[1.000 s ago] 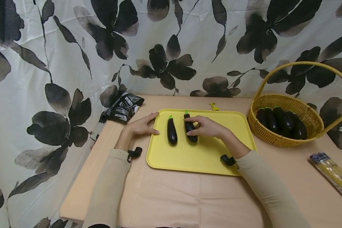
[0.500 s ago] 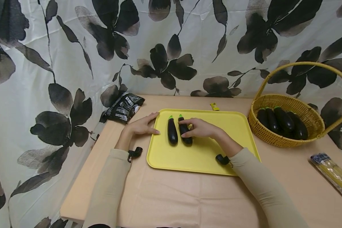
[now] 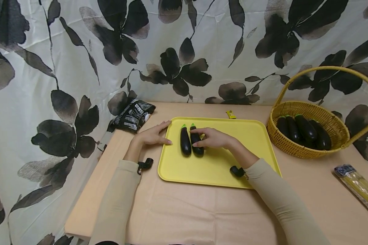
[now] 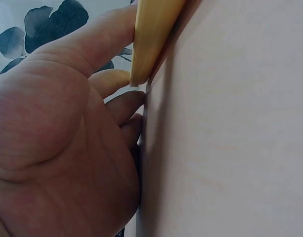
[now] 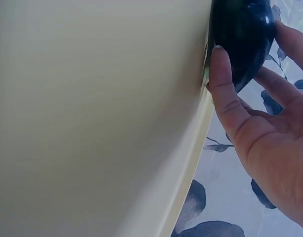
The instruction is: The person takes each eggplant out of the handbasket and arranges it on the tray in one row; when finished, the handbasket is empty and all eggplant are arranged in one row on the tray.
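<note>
Two dark eggplants with green tips lie side by side on a yellow tray [image 3: 230, 166], the left eggplant [image 3: 185, 143] and the right eggplant [image 3: 195, 137], with hardly any gap between them. My right hand [image 3: 219, 137] holds the right one between thumb and fingers. In the right wrist view the eggplant's dark, glossy end [image 5: 247, 37] shows between the thumb and the fingers. My left hand [image 3: 149, 136] rests at the tray's left edge, fingers extended. From the left wrist, its thumb and a finger touch the yellow rim [image 4: 150, 44].
A wicker basket [image 3: 276, 136] with a tall handle stands right of the tray and holds several eggplants. A black packet [image 3: 133, 115] lies at the back left, a small yellow piece [image 3: 231, 114] behind the tray. At the far right lies a clear-wrapped package [image 3: 358, 187].
My right hand has slid the right eggplant leftward across the tray, close to the left one. My left hand has stayed at the tray's edge.
</note>
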Tool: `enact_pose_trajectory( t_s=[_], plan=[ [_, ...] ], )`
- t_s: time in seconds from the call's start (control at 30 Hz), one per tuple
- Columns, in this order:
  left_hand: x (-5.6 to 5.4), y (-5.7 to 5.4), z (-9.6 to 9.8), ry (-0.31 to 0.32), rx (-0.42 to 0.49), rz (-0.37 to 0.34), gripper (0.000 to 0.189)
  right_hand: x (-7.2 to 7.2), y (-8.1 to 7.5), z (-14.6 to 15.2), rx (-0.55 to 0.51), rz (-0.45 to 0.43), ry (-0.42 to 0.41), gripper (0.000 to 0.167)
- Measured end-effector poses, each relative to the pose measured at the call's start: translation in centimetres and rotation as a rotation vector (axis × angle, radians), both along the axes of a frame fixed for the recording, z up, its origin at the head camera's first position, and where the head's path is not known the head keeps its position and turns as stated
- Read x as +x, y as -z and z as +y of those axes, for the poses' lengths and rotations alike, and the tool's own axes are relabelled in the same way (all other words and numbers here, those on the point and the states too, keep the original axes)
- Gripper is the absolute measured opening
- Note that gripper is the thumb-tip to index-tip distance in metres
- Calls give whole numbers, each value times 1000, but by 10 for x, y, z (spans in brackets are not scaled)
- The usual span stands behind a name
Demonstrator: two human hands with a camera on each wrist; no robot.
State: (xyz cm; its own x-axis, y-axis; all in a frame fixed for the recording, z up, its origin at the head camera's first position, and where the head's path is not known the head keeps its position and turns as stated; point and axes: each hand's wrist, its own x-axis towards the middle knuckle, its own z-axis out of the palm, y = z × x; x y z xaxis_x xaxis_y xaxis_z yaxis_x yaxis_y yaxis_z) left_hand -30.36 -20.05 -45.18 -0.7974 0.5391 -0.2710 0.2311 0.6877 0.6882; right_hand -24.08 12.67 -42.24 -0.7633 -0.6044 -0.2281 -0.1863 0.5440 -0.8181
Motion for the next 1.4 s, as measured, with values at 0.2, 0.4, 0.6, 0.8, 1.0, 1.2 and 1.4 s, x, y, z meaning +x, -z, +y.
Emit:
enact_pose_trajectory(
  t_s=[0.2,0.4,0.6,0.8,1.0,1.2,1.4],
  plan=[
    [0,0,0,-2,-4,4,113,0,-1,-1,8,3,10,71],
    [1,-2,1,-9,13,-9,112,-1,2,-2,7,6,1,69],
    [1,-1,1,-11,17,-11,113,0,1,-2,5,1,5,69],
    [0,1,0,-7,19,-6,113,1,-1,2,-9,25,3,69],
    [-1,1,0,0,28,-9,113,8,-14,15,5,163,52,70],
    [0,1,0,1,23,-6,112,22,-34,35,-38,324,143,64],
    [0,1,0,-7,21,-14,113,38,-54,58,-85,489,248,58]
  ],
)
